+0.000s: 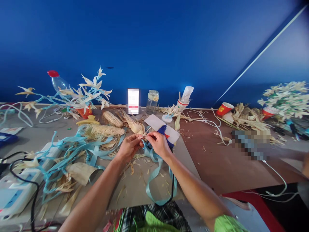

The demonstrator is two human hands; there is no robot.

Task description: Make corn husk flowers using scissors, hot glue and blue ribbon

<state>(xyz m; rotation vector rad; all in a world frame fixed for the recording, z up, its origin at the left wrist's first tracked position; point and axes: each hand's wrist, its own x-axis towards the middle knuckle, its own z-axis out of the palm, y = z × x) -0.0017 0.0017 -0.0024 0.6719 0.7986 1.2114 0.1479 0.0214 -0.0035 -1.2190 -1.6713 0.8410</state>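
My left hand point(129, 146) and my right hand point(158, 143) meet above the table's middle, both pinched on a thin pale stick point(145, 132) that slants up to the right. A light blue ribbon point(154, 174) hangs from under my right hand and loops down toward the table's front edge. Just behind my hands lie a blue glue gun point(162, 130) on a white sheet point(156, 124) and a dried corn husk point(134, 125).
Corn cobs point(106, 130), blue ribbon tangles point(72, 151) and husk scraps cover the left. Husk flowers on blue stems point(82, 93) stand at back left, a glass jar point(152, 101), paper cups point(224, 109) and white flowers point(287, 96) at back and right. Cables run across.
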